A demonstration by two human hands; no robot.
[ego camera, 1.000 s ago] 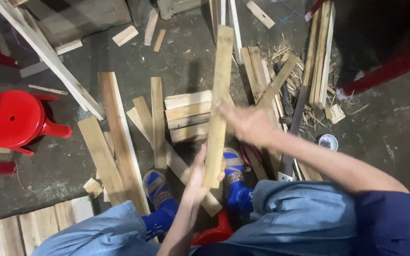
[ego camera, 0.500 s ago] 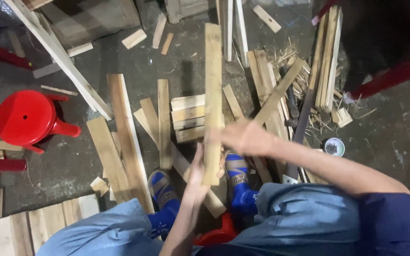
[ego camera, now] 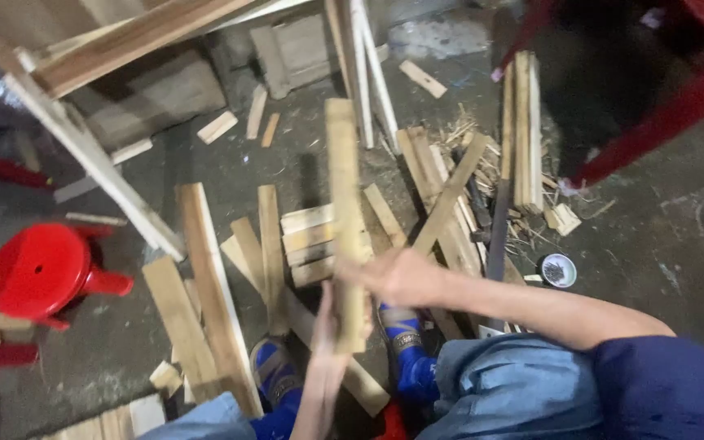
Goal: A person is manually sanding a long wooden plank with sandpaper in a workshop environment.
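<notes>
While both hands grasp it, the long pale wooden slat (ego camera: 344, 220) stands lifted over the scattered floor boards (ego camera: 311, 240): right hand (ego camera: 397, 277) clenched mid-length, left hand (ego camera: 332, 326) gripping its near end. Far left sits a red plastic stool (ego camera: 42, 269).
</notes>
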